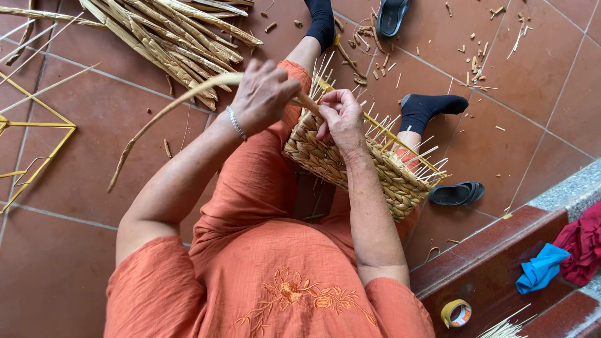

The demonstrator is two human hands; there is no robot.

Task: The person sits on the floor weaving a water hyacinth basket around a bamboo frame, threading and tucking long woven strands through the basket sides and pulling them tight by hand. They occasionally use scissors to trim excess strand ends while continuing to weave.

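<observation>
A half-woven straw basket (350, 164) with thin upright stakes sticking out of its rim rests on my lap, tilted toward the right. My left hand (263, 94) is closed around a long pale straw strand (169, 109) that curves down to the left. My right hand (341, 116) pinches the same strand where it meets the basket's upper edge, fingers pressed among the stakes. A bracelet sits on my left wrist. My legs in orange trousers and black socks stretch out ahead.
A bundle of dried straw (169, 34) lies on the tiled floor at top left, a yellow wire frame (37, 134) at far left. Black sandals (456, 193), straw scraps, a tape roll (457, 313), blue and red cloths (541, 266) on the step at right.
</observation>
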